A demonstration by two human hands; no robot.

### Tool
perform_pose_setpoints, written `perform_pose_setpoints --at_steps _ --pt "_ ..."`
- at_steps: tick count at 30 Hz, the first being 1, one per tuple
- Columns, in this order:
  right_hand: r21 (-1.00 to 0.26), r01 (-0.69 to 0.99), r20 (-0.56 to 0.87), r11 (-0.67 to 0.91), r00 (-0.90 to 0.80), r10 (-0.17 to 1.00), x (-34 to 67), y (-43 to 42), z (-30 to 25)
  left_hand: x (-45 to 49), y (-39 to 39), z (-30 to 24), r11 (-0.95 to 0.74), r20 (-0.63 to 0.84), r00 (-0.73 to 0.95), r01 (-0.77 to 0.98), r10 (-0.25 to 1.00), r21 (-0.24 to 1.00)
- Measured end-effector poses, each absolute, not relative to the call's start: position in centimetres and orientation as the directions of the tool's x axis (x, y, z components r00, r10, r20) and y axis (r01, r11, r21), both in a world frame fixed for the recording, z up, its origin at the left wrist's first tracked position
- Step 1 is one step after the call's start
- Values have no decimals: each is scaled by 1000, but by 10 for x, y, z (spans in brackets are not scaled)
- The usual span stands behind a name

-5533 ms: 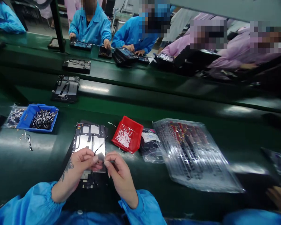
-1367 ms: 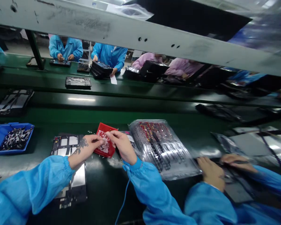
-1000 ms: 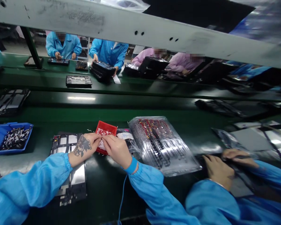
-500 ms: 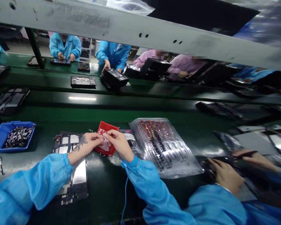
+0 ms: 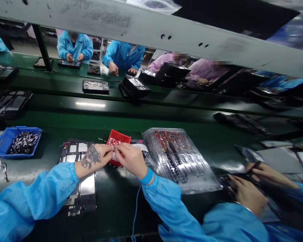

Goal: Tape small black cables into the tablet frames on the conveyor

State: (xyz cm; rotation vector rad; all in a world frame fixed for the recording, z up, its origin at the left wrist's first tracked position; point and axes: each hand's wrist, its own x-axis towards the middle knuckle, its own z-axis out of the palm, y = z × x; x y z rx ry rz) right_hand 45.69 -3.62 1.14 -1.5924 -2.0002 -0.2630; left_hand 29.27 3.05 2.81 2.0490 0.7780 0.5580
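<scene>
red tray (image 5: 121, 138) is sitting just beyond both hands, its near half hidden by the fingers. the left hand (image 5: 96, 158) and the right hand (image 5: 131, 158) are meeting fingertip to fingertip over the tray's near edge, both curled into a pinch; whatever is between the tips is too small to make out, so i cannot tell what either is gripping. small white bits are lying in the tray and a few are scattered on the belt (image 5: 111, 198) around the hands.

risks, as i judge them: the pinched bit is tiny, so a slip of either thumb could be dropping it onto the dark belt among the loose bits. the left wrist is hovering over the board (image 5: 77, 153) just left of the hands, and a dragging sleeve could be scraping it. the blue cord (image 5: 136, 208) hanging from the right wrist could be snagging the bagged parts (image 5: 176, 158) just right of that hand. a co-worker's hands (image 5: 247, 191) are working well off to the right.
</scene>
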Motion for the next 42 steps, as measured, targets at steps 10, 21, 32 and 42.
perform_pose_setpoints --at_steps 10,21,32,42 --pt "-394 914 399 101 72 914 419 -35 12 280 39 17 303 -234 408 -113 882 946" --pt "-950 288 -89 -117 111 990 363 -7 16 231 26 29 266 -182 338 -220 923 939" --pt "-933 356 -105 -56 -118 988 305 -14 2 128 -5 -11 234 -311 297 266 903 935" --pt "-808 467 -501 -360 -219 837 294 13 -39 104 -5 -75 190 -233 103 316 967 930"
